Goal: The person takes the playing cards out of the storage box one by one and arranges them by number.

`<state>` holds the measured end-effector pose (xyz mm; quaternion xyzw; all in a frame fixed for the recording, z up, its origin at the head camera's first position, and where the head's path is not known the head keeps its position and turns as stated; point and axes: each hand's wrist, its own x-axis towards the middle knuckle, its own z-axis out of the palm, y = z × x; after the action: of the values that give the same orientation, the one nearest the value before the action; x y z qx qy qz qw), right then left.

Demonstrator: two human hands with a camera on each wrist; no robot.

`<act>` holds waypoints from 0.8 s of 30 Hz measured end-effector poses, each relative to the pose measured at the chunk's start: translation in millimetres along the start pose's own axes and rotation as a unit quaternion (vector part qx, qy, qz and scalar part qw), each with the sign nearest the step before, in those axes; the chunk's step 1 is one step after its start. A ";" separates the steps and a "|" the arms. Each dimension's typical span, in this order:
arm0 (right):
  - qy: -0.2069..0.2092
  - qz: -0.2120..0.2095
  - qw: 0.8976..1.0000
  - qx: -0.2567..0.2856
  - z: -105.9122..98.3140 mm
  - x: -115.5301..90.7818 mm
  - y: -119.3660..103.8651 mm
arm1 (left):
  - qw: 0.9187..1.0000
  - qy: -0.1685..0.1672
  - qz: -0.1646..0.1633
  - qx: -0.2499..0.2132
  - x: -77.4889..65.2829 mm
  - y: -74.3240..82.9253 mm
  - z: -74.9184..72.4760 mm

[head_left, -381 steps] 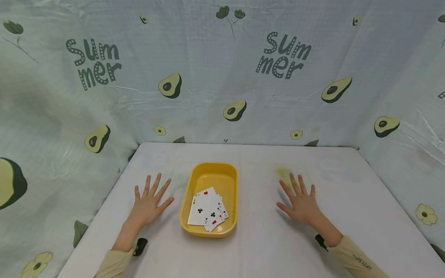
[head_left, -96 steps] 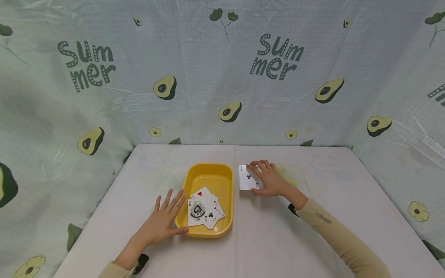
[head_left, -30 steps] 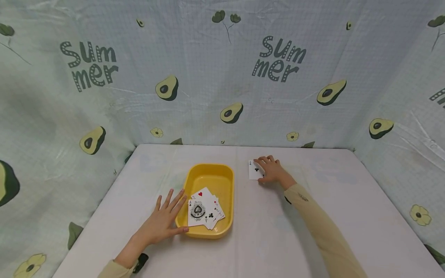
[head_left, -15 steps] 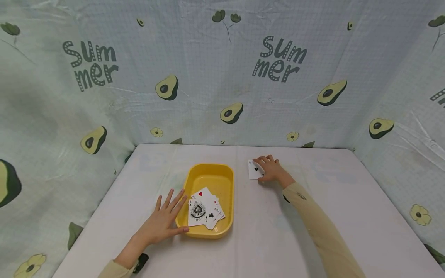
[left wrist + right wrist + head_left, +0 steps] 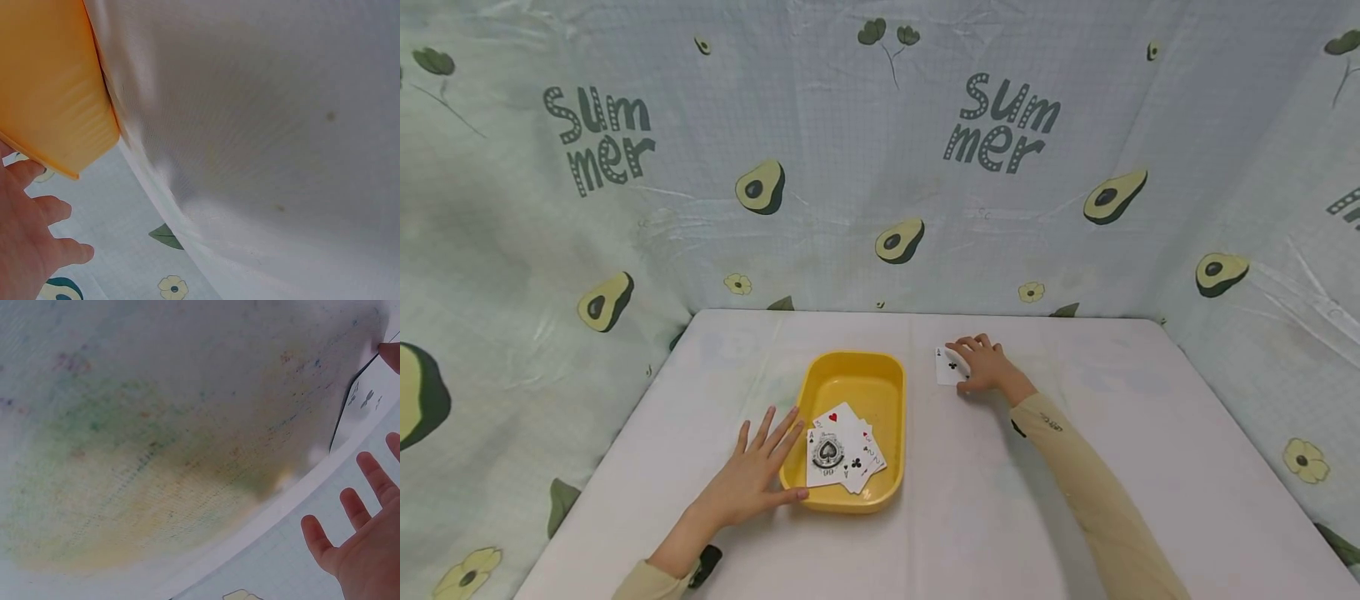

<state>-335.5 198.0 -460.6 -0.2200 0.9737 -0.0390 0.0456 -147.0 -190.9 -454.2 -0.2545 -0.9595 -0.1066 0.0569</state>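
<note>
In the head view, my right hand (image 5: 988,367) is at the far part of the table, right of the yellow tray (image 5: 891,400). Its thumb and index finger hold an ace of clubs playing card (image 5: 947,372) by opposite edges, close over the tabletop. The right wrist view shows the thumb at a corner of the card (image 5: 365,394) and the other fingers held out. My left hand (image 5: 748,483) is spread flat against the tray's left side, fingertips and thumb at its rim. Several playing cards (image 5: 827,454) lie overlapped in the tray, an ace of spades on top.
A white cloth covers the table (image 5: 970,500), with a yellow-green stain (image 5: 156,481) beneath the right hand. Behind and at both sides hangs a pale curtain (image 5: 835,117) printed with avocados and flowers.
Since the earliest frame, the ace of clubs has left the tray in my right hand, baring the ace of spades; it moved farther back. My left hand moved onto the tray. The last second is nearly still.
</note>
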 end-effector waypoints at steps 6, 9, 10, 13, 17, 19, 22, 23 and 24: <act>0.000 0.004 1.000 0.015 0.3 -2.2 0.1 | 1.000 0.003 0.002 0.002 0.3 -0.2 0.5; 0.009 0.003 1.000 0.017 0.2 -4.4 0.6 | 1.000 0.003 0.004 0.001 0.3 -0.4 0.7; 0.014 0.002 1.000 0.017 0.1 -5.1 0.9 | 1.000 0.003 0.004 0.000 0.3 -0.2 0.5; 0.026 -0.004 0.999 0.022 -0.7 -6.7 1.0 | 1.000 0.002 0.005 -0.003 0.2 -0.3 0.2; 0.032 -0.011 0.999 0.023 -2.7 -8.7 -0.1 | 1.000 0.004 0.008 0.000 0.3 -0.5 0.2; 0.036 -0.014 0.999 0.023 -3.8 -9.8 -0.7 | 1.000 0.004 0.009 0.001 0.7 -0.9 0.5; 0.044 -0.020 0.999 0.025 -5.6 -12.2 -1.3 | 1.000 0.003 0.008 0.000 0.8 -0.6 0.2; 0.049 -0.024 0.998 0.025 -6.0 -13.2 -1.3 | 1.000 0.003 0.007 -0.001 1.0 -0.9 0.3; 0.053 -0.027 0.998 0.024 -6.6 -14.1 -1.5 | 1.000 0.002 0.007 -0.002 1.0 -0.8 0.3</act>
<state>-322.9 203.1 -452.9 -0.2427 0.9672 -0.0752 -0.0020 -148.3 -191.0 -454.5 -0.2611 -0.9573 -0.1090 0.0588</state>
